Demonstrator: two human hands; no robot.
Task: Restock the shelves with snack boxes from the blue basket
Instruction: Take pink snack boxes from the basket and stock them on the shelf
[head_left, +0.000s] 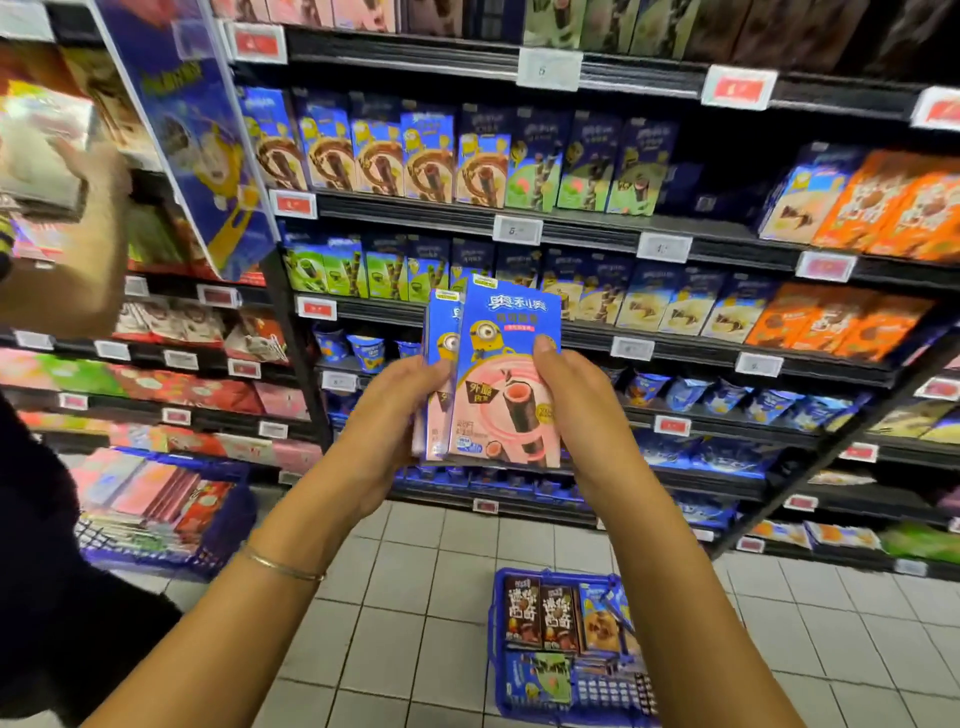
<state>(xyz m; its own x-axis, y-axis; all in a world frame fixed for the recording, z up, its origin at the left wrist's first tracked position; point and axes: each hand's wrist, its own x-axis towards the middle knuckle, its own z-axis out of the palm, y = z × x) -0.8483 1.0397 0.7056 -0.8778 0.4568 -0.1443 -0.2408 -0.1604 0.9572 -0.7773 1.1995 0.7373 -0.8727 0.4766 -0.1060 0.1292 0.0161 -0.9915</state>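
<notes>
Standing in front of the shelves (571, 228) with two pink-and-blue snack boxes (501, 384) held upright, one tucked just behind the other and poking out to the left. Left hand (400, 410) wrapped round the left edges of the pair, fingers curled in behind, thumb in front; right hand (576, 410) gripping the front box's right edge, thumb pressed on the face. Down on the tiled floor (415, 597), below the hands: blue basket (497, 649), partly full. Inside, at the back, two brown chocolate boxes (540, 616) standing side by side, then one orange-and-blue box (602, 621) just to their right; in front of those, one blue-and-green box (543, 686) lying flat, plus one dark gridded pack (610, 693), too blurry to make out. So five things counted in there, maybe more underneath, can't tell. Off to the left, a second blue basket (228, 519) stacked with flat pink and red boxes, too smeared to count. Up top left, another person's hand (93, 171) against a blurred box at shelf height.
</notes>
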